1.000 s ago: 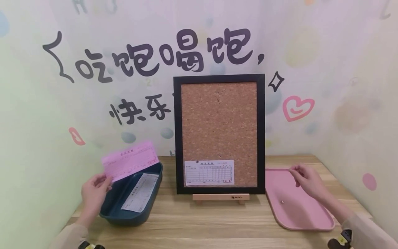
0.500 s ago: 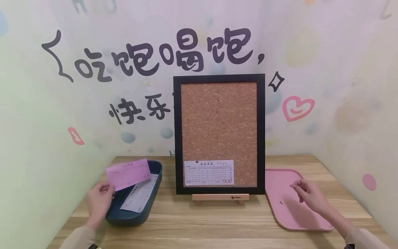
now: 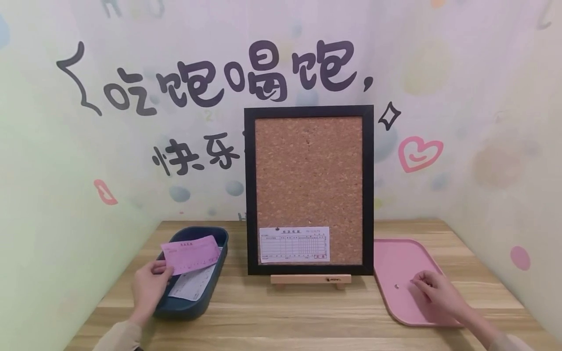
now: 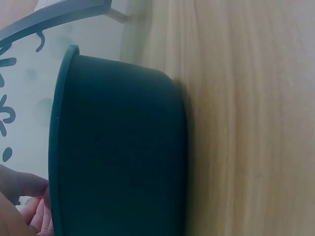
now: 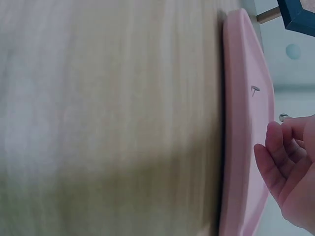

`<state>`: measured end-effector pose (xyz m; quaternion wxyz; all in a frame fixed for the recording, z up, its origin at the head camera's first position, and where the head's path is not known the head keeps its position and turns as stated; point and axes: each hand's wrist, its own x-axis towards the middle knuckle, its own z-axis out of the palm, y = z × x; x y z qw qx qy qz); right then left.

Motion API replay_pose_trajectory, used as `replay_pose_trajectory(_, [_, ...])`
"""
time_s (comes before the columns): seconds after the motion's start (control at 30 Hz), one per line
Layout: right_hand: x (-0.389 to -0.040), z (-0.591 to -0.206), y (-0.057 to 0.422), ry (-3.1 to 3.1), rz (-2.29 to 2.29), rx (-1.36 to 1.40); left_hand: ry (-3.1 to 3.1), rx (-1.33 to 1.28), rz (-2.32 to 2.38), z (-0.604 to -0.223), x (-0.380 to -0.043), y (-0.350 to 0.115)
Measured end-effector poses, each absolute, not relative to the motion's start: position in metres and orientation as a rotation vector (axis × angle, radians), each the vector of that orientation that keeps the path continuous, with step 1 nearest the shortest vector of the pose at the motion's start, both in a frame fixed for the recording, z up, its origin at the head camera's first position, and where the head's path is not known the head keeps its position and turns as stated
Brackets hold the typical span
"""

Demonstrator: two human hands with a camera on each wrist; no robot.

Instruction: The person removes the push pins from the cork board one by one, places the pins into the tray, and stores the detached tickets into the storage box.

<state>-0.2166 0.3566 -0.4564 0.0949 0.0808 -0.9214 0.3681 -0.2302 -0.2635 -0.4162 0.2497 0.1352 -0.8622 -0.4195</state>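
My left hand (image 3: 150, 286) pinches the lower left corner of a pink receipt slip (image 3: 193, 254), which is over the dark teal bin (image 3: 184, 308). A white slip (image 3: 190, 283) lies in the bin, partly covered by the pink one. In the left wrist view the bin's wall hides most of the fingers. Above the pink tray (image 3: 399, 251), my right hand (image 3: 439, 291) pinches a small shiny thumbtack (image 5: 283, 117) at its fingertips. Another thumbtack (image 5: 255, 89) lies on the tray just left of that hand.
A black-framed cork board (image 3: 309, 170) stands on a small wooden easel (image 3: 309, 279) between bin and tray. One white receipt (image 3: 294, 244) is fixed at its lower left with a tack (image 3: 277, 228). A patterned wall rises behind the wooden table (image 3: 298, 317).
My left hand has moved down and right, lowering the pink slip towards the bin. My right hand has come down over the tray. The bin has shifted slightly.
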Motion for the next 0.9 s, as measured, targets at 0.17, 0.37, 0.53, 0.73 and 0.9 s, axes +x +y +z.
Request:
replay_pose_trajectory(0.17, [-0.217, -0.466, 0.358, -2.739, 1.105, 0.254, -2.376, 0.38, -1.063, -0.419, -0.229, -0.262])
replay_pose_trajectory(0.37, [-0.22, -0.472, 0.361, -2.745, 1.142, 0.319, -2.406, 0.373, -1.017, -0.421, -0.228, -0.259])
replay_pose_trajectory(0.53, [-0.219, -0.471, 0.361, -2.738, 1.144, 0.419, -2.423, 0.337, -1.002, -0.422, -0.226, -0.256])
replay_pose_trajectory(0.73, [-0.217, -0.467, 0.361, -2.778, 1.2, 0.476, -2.448, 0.321, -1.005, -0.422, -0.225, -0.254])
replay_pose_trajectory(0.9, [-0.216, -0.468, 0.364, -2.836, 1.333, 0.471, -2.45, 0.323, -0.994, -0.422, -0.224, -0.254])
